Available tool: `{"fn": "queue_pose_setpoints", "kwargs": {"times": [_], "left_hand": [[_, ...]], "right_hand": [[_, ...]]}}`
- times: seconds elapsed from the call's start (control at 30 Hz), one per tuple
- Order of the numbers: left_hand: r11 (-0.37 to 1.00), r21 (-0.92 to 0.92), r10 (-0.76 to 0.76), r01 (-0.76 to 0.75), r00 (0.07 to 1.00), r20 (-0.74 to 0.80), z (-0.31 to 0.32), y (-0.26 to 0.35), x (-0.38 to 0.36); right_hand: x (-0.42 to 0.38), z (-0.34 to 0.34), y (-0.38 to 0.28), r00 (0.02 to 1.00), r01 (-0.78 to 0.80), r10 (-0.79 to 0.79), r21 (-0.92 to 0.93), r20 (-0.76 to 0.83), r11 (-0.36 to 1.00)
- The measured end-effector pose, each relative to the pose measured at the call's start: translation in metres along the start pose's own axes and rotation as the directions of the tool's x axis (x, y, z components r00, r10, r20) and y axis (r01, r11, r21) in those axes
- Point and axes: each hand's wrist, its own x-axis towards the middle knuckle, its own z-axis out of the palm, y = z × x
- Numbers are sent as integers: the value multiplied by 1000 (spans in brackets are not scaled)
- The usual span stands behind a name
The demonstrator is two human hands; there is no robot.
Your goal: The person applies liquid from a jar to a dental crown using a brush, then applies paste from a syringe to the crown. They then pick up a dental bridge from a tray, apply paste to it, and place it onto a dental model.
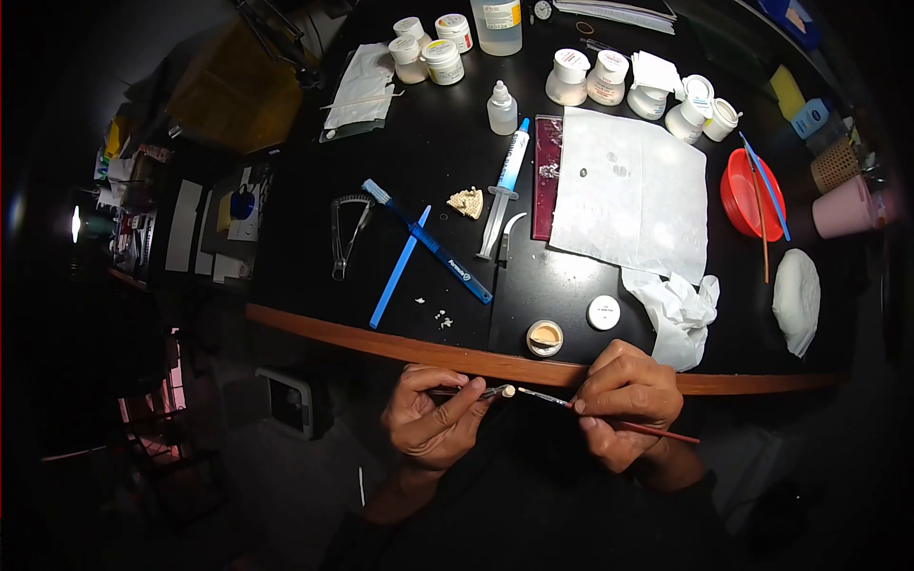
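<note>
Just off the front edge of the bench, my left hand (433,419) pinches a slim dark metal tool (492,391). At its tip sits a small cream-coloured dental crown (509,391). From the other side, my right hand (628,400) grips a fine paintbrush (657,431) with a reddish-brown handle, its bristles pointing left, right at the crown. Beyond the hands, an uncovered small jar of beige paste (545,338) stands near the bench edge, and a round white lid (603,312) lies beside it.
A blue toothbrush (438,252), a syringe (505,195), a thickness gauge (350,233) and a tooth model piece (466,202) lie on the black bench (419,152). White tissue (633,181) covers a maroon slab (546,181). A red bowl (738,205) stands right; jars (571,78) line the back.
</note>
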Motion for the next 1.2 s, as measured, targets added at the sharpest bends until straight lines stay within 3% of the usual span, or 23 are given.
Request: {"fn": "queue_pose_setpoints", "kwargs": {"times": [0.13, 1.2], "left_hand": [[993, 82, 83, -85, 996, 29, -2, -3, 4], [992, 95, 84, -87, 996, 26, -4, -4, 0]], "right_hand": [[2, 1, 0, 1000, -4, 4, -3, 17, 1000], [1, 2, -2, 1000, -12, 12, -29, -7, 1000]]}}
